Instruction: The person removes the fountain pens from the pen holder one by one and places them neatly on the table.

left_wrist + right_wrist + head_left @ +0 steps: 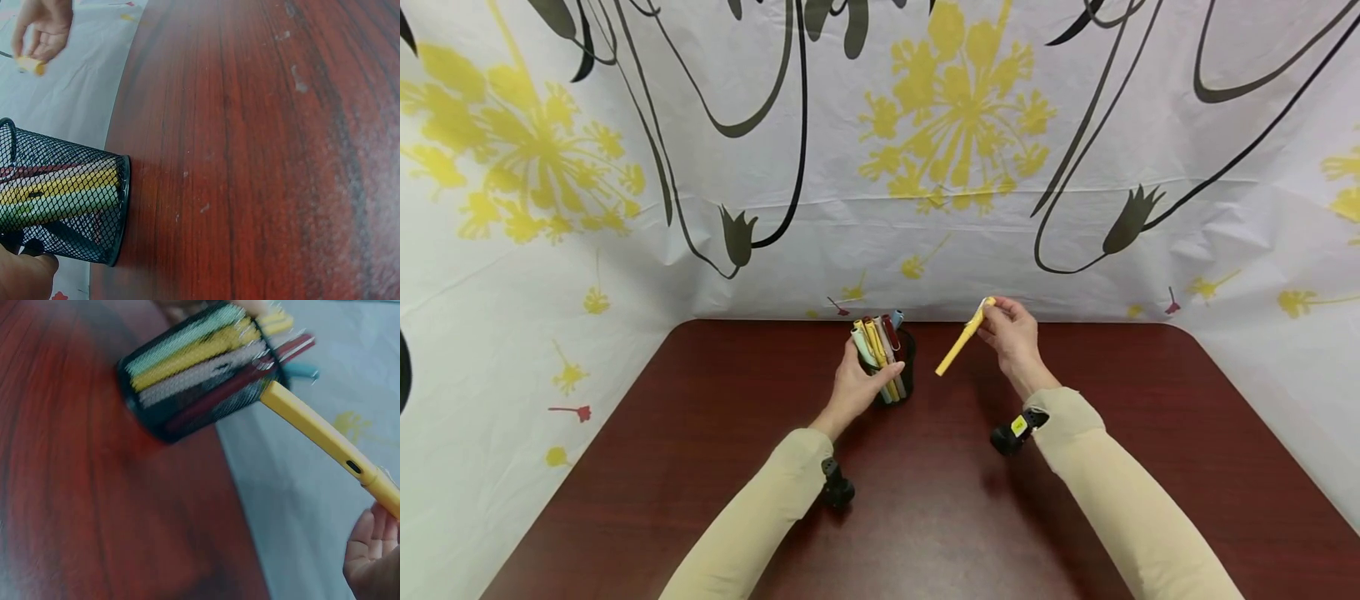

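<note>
A black mesh pen cup (909,367) stands near the table's back edge, holding several pens in light green, yellow, pale pink, dark red and blue. My left hand (852,390) grips the cup from its left side, with the thumb across the front. To the right, my right hand (1013,340) pinches a yellow pen (958,349) by its upper end. The pen slants down to the left, in the air and apart from the cup in the head view. An ink window shows on its barrel in the right wrist view, where the cup (200,375) is blurred.
The dark red-brown wooden table (917,517) reaches back to a white cloth (820,183) printed with yellow and grey plants. The cloth also hangs along both sides. Each wrist carries a small black camera, the left one (837,487) hanging low beside the sleeve.
</note>
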The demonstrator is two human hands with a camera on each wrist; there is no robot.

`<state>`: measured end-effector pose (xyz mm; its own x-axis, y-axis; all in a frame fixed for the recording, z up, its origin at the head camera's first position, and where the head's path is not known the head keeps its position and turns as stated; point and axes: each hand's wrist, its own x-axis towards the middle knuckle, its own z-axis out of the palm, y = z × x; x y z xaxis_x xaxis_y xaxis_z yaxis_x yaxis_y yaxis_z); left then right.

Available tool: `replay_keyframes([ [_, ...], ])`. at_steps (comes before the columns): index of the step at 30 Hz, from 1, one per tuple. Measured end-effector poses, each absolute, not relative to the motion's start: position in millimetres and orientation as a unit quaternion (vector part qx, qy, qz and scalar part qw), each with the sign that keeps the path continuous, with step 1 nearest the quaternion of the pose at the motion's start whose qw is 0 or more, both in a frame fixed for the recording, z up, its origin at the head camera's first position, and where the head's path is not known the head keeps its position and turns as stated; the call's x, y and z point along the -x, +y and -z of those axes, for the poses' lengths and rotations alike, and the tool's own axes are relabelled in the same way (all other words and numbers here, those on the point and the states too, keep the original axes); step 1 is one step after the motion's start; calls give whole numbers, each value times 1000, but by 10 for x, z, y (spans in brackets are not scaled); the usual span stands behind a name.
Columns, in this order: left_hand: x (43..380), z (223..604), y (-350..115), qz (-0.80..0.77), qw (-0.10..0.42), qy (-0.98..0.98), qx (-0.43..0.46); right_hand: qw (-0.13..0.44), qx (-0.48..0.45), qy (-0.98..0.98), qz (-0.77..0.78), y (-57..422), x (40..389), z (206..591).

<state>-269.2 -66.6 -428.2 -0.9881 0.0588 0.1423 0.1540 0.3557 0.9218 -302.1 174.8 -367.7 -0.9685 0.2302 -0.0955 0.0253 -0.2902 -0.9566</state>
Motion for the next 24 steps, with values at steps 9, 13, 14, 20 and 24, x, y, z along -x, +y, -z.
replay_keyframes([
  [9, 2692, 4283, -677, 561, 39, -824, 68, 2, 98, -679, -728, 1832, 3107, 4005],
  [13, 2694, 4285, -680, 562, 40, -823, 69, 0, 82, -710, -699, 1827, 3138, 4117],
  [14, 2694, 4284, -681, 562, 40, -823, 70, -1, 77, -717, -693, 1825, 3142, 4141],
  [20, 2697, 4280, -680, 561, 41, -824, 69, -10, 62, -764, -642, 1785, 3159, 4229],
  [24, 2702, 4285, -677, 559, 39, -826, 65, -25, 65, -780, -622, 1754, 3177, 4262],
])
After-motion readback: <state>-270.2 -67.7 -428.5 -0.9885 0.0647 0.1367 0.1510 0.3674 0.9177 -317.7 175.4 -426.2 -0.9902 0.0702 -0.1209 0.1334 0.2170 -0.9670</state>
